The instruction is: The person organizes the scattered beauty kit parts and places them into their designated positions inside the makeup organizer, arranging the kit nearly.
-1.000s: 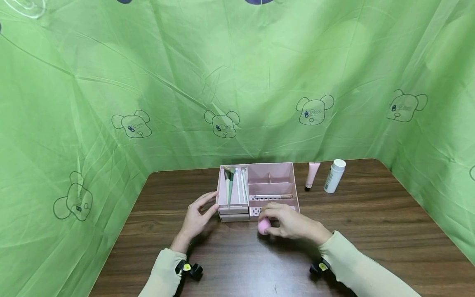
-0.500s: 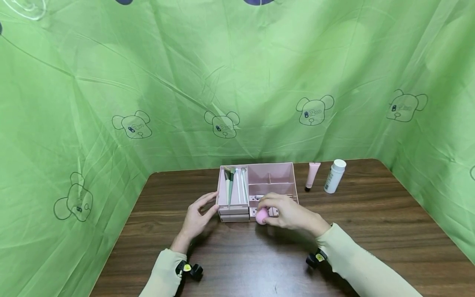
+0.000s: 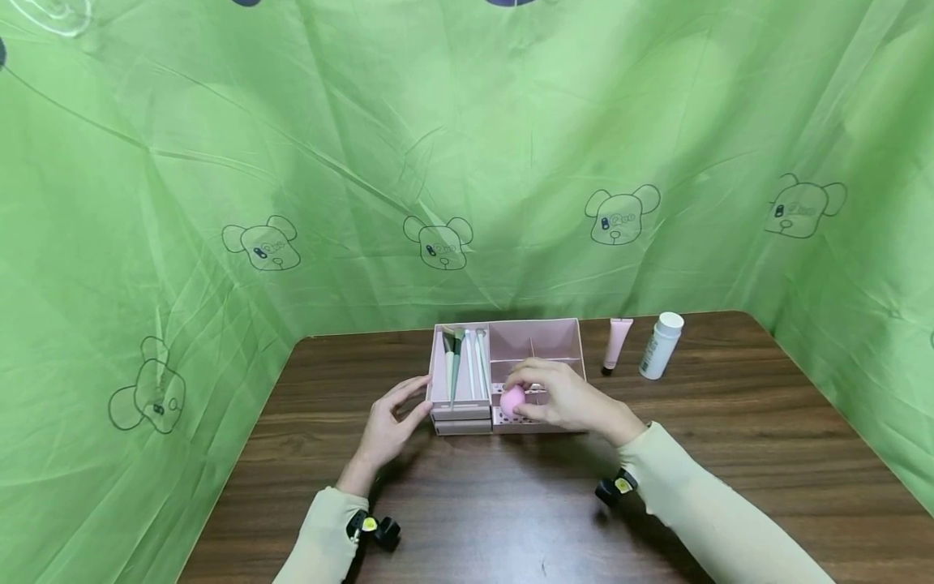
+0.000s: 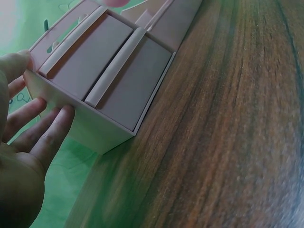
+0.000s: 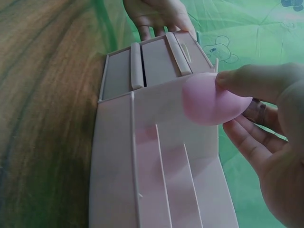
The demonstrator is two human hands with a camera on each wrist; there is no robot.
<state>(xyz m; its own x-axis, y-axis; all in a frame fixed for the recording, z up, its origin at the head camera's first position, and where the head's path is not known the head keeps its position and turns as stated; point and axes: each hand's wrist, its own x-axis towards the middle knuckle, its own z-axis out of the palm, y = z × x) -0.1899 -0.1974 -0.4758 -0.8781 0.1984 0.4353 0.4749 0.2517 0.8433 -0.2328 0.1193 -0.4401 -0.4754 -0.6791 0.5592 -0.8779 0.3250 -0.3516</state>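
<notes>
My right hand [image 3: 565, 396] pinches a pink teardrop-shaped makeup sponge [image 3: 512, 401] between thumb and fingers. In the right wrist view the makeup sponge [image 5: 209, 102] is above the front compartments of a pink desk organizer [image 5: 111, 156]. My left hand [image 3: 388, 423] touches the organizer's left side with extended fingers; in the left wrist view the fingertips [image 4: 65, 116] rest against the side wall beside two closed drawers. Several makeup brushes [image 3: 452, 365] lie in the organizer's top-left tray. The right hand partly hides the compartments behind it in the head view.
A pink squeeze tube [image 3: 617, 345] and a white bottle [image 3: 661, 347] stand on the brown wooden table [image 3: 730, 430], right of the organizer. Green cloth [image 3: 511, 162] hangs behind and at both sides of the table.
My right hand has lifted the makeup sponge and carried it away from me, from in front of the organizer to over its front compartments. The left hand stays against the organizer's side.
</notes>
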